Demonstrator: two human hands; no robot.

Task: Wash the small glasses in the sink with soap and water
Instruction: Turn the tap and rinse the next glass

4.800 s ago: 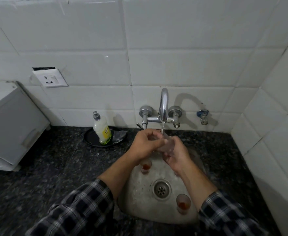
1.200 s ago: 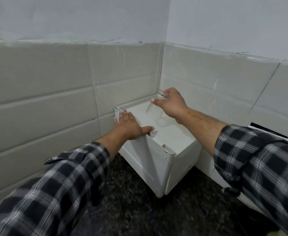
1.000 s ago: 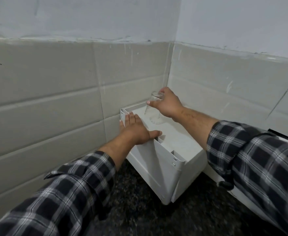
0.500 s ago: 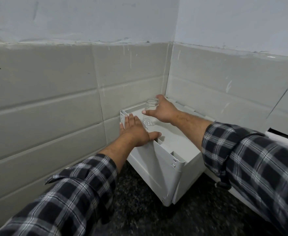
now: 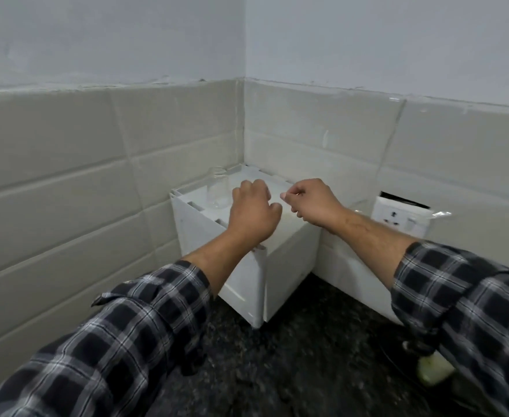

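With the left hand [image 5: 254, 212] and right hand [image 5: 310, 203] loosely curled and empty, a stray knuckle could topple the glass [image 5: 218, 188] at the left hand's ten o'clock (it stands near the box [image 5: 289, 260] edge).

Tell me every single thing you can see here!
glass: one, clear, on the white box, near the wall corner.
box: one, white, on the counter in the corner.
socket: one, white, on the right wall.
counter: one, dark speckled, under the box.
wall tiles: many, grey-beige, behind the box.
small object: one, pale yellowish, bottom right, unclear.
left hand: one, over the box, fingers curled, holding nothing.
right hand: one, beside it, holding nothing.
sleeves: two, dark checked, lower corners.
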